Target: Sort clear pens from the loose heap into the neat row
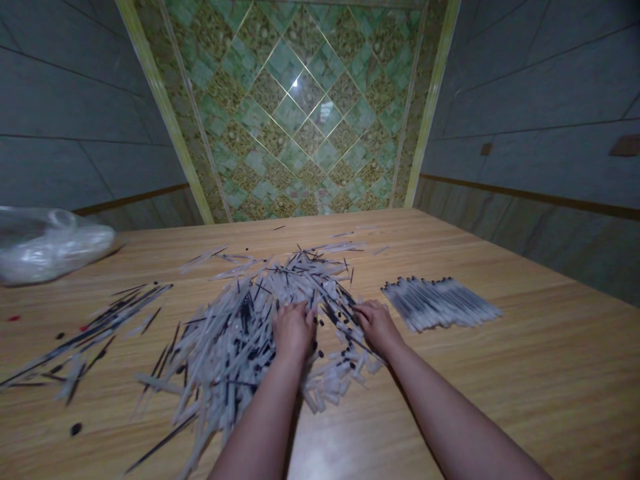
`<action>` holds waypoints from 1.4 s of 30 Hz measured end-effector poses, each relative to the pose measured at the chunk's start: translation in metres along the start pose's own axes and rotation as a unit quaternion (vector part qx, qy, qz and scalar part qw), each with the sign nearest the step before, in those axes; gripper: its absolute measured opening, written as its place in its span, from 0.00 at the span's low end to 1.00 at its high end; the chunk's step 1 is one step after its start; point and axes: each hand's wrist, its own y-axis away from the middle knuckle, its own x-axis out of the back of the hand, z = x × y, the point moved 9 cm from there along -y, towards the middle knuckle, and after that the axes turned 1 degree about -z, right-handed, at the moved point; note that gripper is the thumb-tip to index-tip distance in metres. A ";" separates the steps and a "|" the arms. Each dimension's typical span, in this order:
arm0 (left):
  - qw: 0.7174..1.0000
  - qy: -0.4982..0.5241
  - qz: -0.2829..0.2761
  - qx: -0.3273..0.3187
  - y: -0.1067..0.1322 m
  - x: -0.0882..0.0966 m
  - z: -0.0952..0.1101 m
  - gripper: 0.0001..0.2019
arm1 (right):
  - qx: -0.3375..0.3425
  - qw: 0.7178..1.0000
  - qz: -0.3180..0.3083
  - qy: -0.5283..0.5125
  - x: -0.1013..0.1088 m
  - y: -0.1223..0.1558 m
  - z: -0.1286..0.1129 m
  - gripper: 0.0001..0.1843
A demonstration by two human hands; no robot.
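Note:
A heap of clear pen barrels mixed with thin black refills spreads over the table in front of me. My left hand is on the right side of this heap, fingers curled down among the pieces; whatever they grip is hidden. My right hand is at the heap's right edge, its thumb and fingertips drawn together beside some dark thin sticks. What it pinches is too small to make out. Small black plugs and short clear caps lie between and below the hands.
To the right, a neat row of assembled pens lies side by side on the wooden table. More loose refills are scattered at left. A clear plastic bag rests at the far left edge. Walls stand behind the table.

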 end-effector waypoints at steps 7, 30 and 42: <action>0.997 -0.055 -0.052 -0.005 0.007 -0.009 0.003 0.15 | 0.006 1.000 0.003 -0.015 0.002 0.000 -0.002 0.12; 0.997 -0.033 0.001 0.066 -0.006 0.007 -0.017 0.16 | 0.090 0.995 -0.026 -0.035 -0.007 0.007 -0.034 0.11; 0.742 0.641 -0.031 0.195 -0.011 -0.026 -0.028 0.15 | 0.171 0.975 -0.141 0.034 -0.039 0.021 -0.098 0.18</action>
